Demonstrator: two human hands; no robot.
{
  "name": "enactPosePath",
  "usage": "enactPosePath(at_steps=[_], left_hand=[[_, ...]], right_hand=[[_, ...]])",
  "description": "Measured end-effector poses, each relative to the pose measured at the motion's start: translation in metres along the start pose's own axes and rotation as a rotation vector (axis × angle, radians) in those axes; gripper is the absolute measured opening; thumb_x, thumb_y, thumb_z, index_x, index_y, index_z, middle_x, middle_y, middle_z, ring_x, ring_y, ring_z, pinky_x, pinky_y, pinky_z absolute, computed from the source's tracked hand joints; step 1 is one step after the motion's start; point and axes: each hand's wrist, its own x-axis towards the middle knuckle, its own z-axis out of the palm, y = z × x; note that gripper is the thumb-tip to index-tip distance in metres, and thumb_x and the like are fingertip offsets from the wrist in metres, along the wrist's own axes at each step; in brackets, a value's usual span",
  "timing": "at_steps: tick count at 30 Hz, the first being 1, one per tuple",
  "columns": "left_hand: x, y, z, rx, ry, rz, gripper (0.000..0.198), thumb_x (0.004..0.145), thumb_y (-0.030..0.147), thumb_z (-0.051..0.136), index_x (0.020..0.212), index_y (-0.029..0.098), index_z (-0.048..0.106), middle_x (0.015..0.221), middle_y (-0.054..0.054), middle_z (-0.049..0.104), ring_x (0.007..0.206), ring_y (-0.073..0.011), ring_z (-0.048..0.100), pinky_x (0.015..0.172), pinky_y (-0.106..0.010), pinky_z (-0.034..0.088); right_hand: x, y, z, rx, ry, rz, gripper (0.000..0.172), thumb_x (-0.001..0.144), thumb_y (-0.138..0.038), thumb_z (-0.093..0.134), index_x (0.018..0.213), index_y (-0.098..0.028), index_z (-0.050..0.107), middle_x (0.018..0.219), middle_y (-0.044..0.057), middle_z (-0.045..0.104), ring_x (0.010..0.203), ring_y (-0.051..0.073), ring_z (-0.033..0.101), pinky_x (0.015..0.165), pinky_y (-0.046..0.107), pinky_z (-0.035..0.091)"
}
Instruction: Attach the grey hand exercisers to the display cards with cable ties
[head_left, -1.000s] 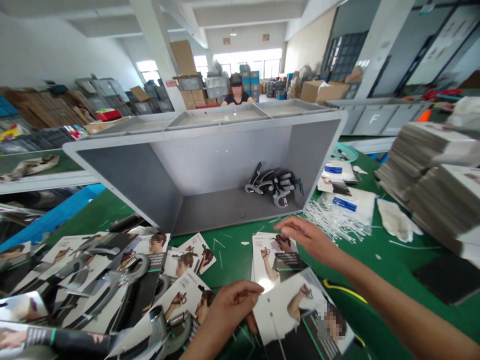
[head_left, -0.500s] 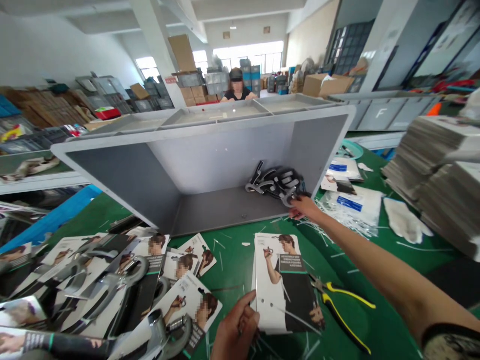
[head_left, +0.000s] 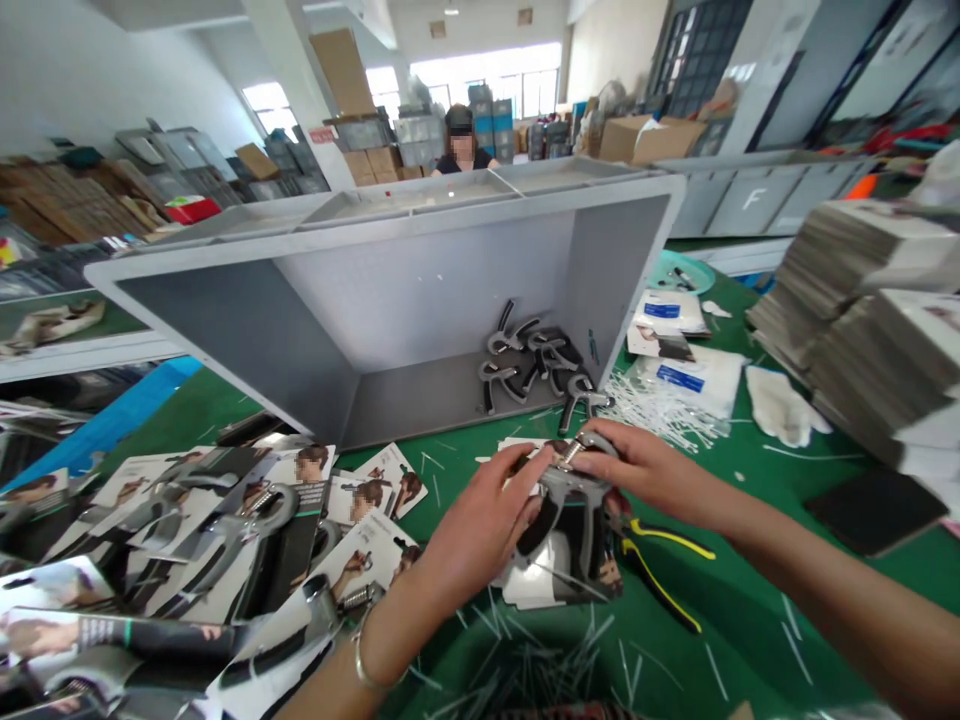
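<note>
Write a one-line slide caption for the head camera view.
Left hand and right hand hold a grey hand grip against a printed card on a green workbench, beside yellow-handled pliers.

Left forearm [head_left: 346, 680] and right forearm [head_left: 832, 585] angle inward, low at center. Left hand [head_left: 480, 525] and right hand [head_left: 645, 480] close together, fingers [head_left: 596, 462] curled, gripping. Thin bangle [head_left: 360, 660] on left wrist.

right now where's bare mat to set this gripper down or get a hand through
Bare green mat lies right of the yellow pliers, under your right forearm. Another patch sits just left of the black pad. Crowded: carded grippers on the left, loose cable ties below your left hand.
</note>
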Motion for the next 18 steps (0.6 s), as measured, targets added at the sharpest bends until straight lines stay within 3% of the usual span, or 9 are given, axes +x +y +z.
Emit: enactPosePath(at_steps=[2,5,9,13,16,18], left_hand=[[0.004,-0.011,0.005,-0.015,-0.024,-0.028,0.040,0.100,0.029,0.042,0.139,0.025,0.045,0.128,-0.010,0.057,0.119,-0.0218,0.056,0.103,-0.039,0.046],[0.003,-0.031,0.014,-0.037,0.010,-0.128,0.026,0.098,0.031,0.046,0.121,0.023,0.058,0.108,-0.007,0.064,0.105,-0.0216,0.062,0.096,-0.037,0.049],[0.000,-0.045,0.028,-0.159,0.001,-0.264,0.020,0.096,0.030,0.052,0.109,0.022,0.064,0.100,-0.005,0.068,0.094,-0.0206,0.065,0.090,-0.033,0.048],[-0.007,-0.050,0.042,-0.359,-0.067,-0.393,0.022,0.096,0.035,0.050,0.105,0.021,0.065,0.082,0.000,0.068,0.065,-0.0156,0.063,0.072,-0.028,0.050],[-0.014,-0.056,0.047,-0.375,-0.077,-0.368,0.018,0.095,0.033,0.054,0.103,0.022,0.066,0.090,-0.001,0.068,0.079,-0.0170,0.064,0.078,-0.028,0.049],[-0.018,-0.060,0.047,-0.332,-0.068,-0.312,0.016,0.093,0.031,0.058,0.100,0.023,0.068,0.099,-0.003,0.065,0.094,-0.0192,0.062,0.088,-0.030,0.046]], right_hand=[[0.012,0.010,0.009,0.112,-0.026,0.013,0.032,0.091,-0.053,0.056,0.092,-0.021,0.053,0.073,-0.003,0.057,0.051,0.011,0.056,0.044,0.023,0.044],[0.026,0.036,0.020,0.178,-0.082,0.031,0.036,0.088,-0.053,0.060,0.101,-0.020,0.053,0.071,-0.003,0.055,0.054,0.012,0.056,0.046,0.023,0.047],[0.030,0.065,0.030,0.149,-0.082,0.061,0.056,0.084,-0.050,0.066,0.128,-0.023,0.044,0.075,-0.003,0.059,0.049,0.013,0.057,0.044,0.026,0.048],[0.029,0.068,0.028,-0.017,-0.087,0.125,0.058,0.088,-0.054,0.058,0.136,-0.023,0.045,0.063,-0.004,0.058,0.042,0.014,0.055,0.039,0.025,0.044],[0.025,0.062,0.030,-0.216,-0.074,0.166,0.056,0.091,-0.052,0.054,0.140,-0.026,0.046,0.064,-0.001,0.063,0.040,0.015,0.054,0.040,0.027,0.042],[0.017,0.062,0.036,-0.320,-0.027,0.130,0.051,0.092,-0.047,0.053,0.138,-0.025,0.049,0.075,0.003,0.069,0.053,0.020,0.063,0.052,0.031,0.048]])
